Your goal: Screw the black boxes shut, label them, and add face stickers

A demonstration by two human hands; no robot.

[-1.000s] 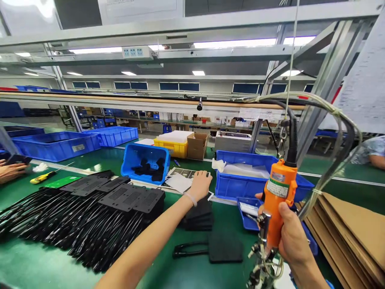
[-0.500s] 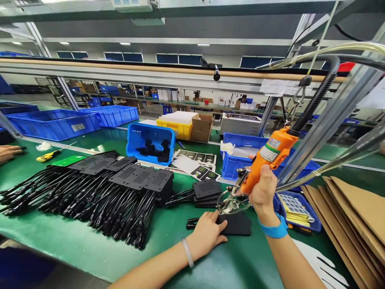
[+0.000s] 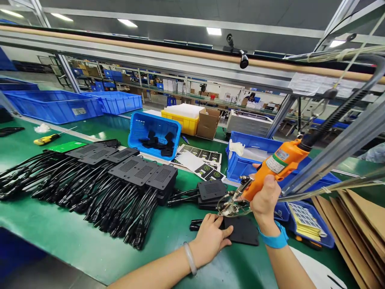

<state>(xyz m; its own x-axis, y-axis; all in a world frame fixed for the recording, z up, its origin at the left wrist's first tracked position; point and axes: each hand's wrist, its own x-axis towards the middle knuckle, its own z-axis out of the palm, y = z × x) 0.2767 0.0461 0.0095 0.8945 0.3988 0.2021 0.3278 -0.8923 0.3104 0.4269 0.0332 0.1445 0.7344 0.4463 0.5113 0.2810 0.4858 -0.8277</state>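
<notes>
Orange powered screwdriver, one: grasped in the right hand, at one o'clock from the black case; tip contact unclear behind coiled tubing. Black case, one: flat on the green worktop, left hand unclenched, fingers resting at its nine o'clock end. Vented cases, stacked: at half past ten.

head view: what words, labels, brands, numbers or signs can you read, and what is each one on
No text can be read with certainty.
Labels on the orange tool: too small to read.
Black-and-green printed sheets: round green emblems show; the lettering is too blurred.
White label on the large blue bin at left: too small.
Papers on the rail: too faint to read.
</notes>
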